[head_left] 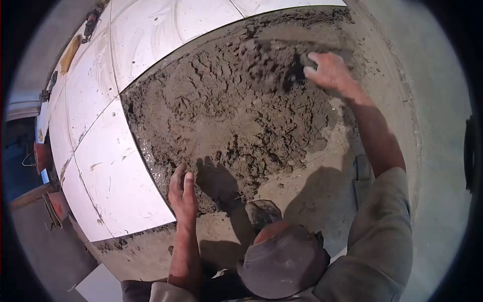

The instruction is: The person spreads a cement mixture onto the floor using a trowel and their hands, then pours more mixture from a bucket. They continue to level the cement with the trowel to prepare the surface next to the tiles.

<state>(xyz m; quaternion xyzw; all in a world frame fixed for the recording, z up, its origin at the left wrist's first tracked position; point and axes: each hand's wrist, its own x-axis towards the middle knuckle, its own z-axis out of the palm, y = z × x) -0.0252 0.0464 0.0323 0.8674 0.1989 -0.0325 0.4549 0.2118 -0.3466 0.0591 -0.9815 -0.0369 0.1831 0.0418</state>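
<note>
A wide bed of wet grey mortar (221, 116) covers the floor in front of me, its surface rough and lumpy. At its far right side my right hand (329, 73) is closed on a trowel handle. The trowel's blade is mostly hidden by a motion-blurred heap of mortar (266, 63). My left hand (184, 196) is open and holds nothing, its fingers pointing forward above the near left part of the bed, where its shadow falls. Beside it lies a large white tile (118, 176), smeared with a little mortar, its edge against the bed.
More white tiles (151, 35) run along the far and left sides. A wall (437, 126) rises on the right. Red containers (43, 157) and a loose white tile piece (100, 286) stand or lie at the left. A rounded grey cloth shape (284, 264) is close below me.
</note>
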